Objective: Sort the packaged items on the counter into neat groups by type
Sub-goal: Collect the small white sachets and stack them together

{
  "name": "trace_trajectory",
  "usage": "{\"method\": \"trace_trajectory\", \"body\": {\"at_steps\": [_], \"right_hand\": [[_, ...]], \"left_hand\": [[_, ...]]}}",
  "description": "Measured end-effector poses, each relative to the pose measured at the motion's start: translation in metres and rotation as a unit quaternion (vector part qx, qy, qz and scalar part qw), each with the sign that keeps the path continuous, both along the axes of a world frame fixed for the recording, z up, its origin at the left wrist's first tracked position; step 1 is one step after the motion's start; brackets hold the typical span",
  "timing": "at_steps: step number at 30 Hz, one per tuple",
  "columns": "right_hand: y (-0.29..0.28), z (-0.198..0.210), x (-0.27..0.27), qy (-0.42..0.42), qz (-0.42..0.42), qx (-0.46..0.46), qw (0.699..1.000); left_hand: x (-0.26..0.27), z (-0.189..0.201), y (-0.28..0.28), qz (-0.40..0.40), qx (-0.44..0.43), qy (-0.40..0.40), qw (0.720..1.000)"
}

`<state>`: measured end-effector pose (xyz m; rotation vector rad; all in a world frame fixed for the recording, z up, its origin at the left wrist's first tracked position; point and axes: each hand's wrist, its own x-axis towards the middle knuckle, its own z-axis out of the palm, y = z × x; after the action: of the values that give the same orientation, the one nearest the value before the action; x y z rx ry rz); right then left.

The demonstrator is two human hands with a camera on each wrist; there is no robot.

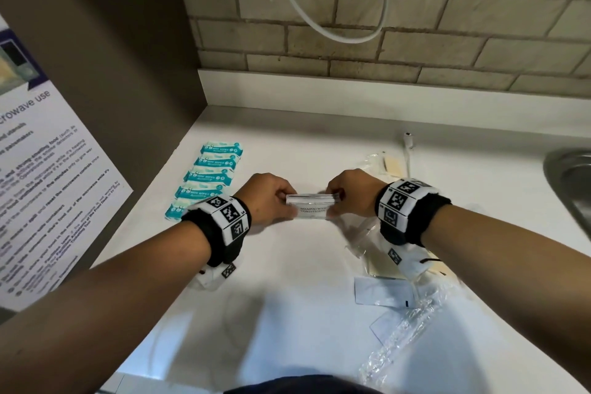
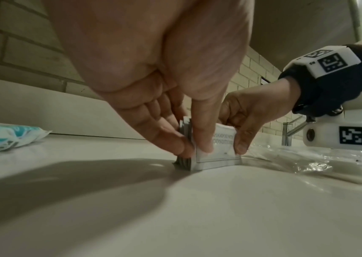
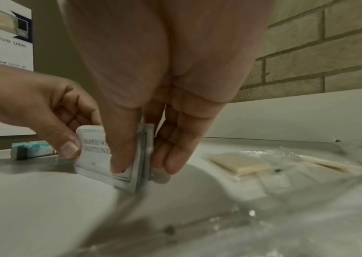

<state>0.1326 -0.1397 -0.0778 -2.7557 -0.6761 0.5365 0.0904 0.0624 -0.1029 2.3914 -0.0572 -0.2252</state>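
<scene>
A stack of white shampoo sachets (image 1: 311,205) stands on edge on the white counter (image 1: 287,313). My left hand (image 1: 271,198) pinches its left end between thumb and fingers. My right hand (image 1: 347,193) pinches its right end the same way. The left wrist view shows the shampoo sachets (image 2: 217,156) with their bottom edge on the counter and my left hand (image 2: 189,144) around them. The right wrist view shows the shampoo sachets (image 3: 118,156) with my right hand (image 3: 145,167) gripping them. Several teal mini wipes packs (image 1: 204,179) lie in a column at the left.
Clear plastic packets with beige items (image 1: 388,166) lie right of my hands. Flat white sachets (image 1: 383,293) and crinkled clear wrap (image 1: 403,339) lie near the front right. A steel sink (image 1: 572,182) is at the right edge. A brown side panel with a notice (image 1: 48,169) bounds the left.
</scene>
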Motion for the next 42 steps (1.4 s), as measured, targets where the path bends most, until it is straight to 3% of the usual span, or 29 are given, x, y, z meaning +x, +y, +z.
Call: {"method": "trace_trajectory", "body": {"at_steps": [9, 14, 20, 30, 37, 40, 42], "right_hand": [[0.003, 0.006, 0.020, 0.063, -0.033, 0.056, 0.996], [0.018, 0.017, 0.050, 0.125, -0.129, 0.214, 0.960], [0.044, 0.012, 0.085, 0.171, -0.187, 0.232, 0.939], [0.067, -0.014, 0.117, 0.155, -0.201, 0.145, 0.956], [0.075, -0.002, 0.110, 0.046, -0.097, -0.025, 0.994], [0.072, -0.002, 0.110, 0.048, -0.092, 0.003, 0.995], [0.072, -0.005, 0.112, 0.053, -0.097, 0.022, 0.994]], "left_hand": [[0.017, 0.017, 0.018, 0.005, -0.058, 0.068, 0.996], [0.050, 0.030, 0.032, 0.095, -0.174, 0.101, 0.975], [0.089, 0.022, 0.038, 0.185, -0.204, 0.120, 0.954], [0.129, 0.001, 0.044, 0.169, -0.080, 0.128, 0.974], [0.142, -0.003, 0.045, 0.132, -0.019, 0.117, 0.984], [0.143, 0.003, 0.044, 0.122, -0.009, 0.119, 0.985], [0.146, 0.006, 0.046, 0.082, 0.055, 0.115, 0.988]]}}
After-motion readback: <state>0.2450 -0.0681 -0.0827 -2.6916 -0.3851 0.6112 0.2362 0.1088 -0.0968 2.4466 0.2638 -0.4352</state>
